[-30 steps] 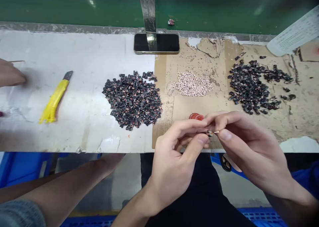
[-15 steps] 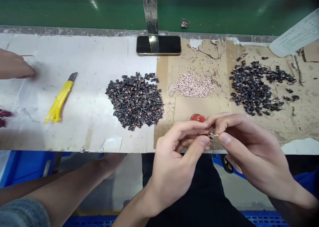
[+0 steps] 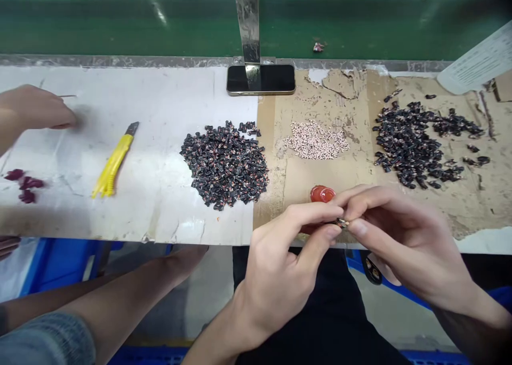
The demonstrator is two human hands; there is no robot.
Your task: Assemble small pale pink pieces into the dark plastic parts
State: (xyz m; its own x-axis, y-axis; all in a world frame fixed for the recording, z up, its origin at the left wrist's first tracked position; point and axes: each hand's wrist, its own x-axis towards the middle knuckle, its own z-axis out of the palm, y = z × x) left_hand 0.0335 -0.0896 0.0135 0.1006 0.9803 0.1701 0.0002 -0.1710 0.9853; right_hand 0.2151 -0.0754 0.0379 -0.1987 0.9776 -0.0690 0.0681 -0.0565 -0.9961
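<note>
The left hand (image 3: 288, 269) and right hand (image 3: 404, 242) pinch a tiny dark part with a pale metal tip (image 3: 342, 223) between thumbs and fingertips, above the front edge of torn brown cardboard (image 3: 304, 178). Just beyond lies a glossy red round piece (image 3: 322, 194). Farther out are a heap of small pale pieces (image 3: 316, 140) and two heaps of small black pieces (image 3: 224, 165) (image 3: 412, 143).
</note>
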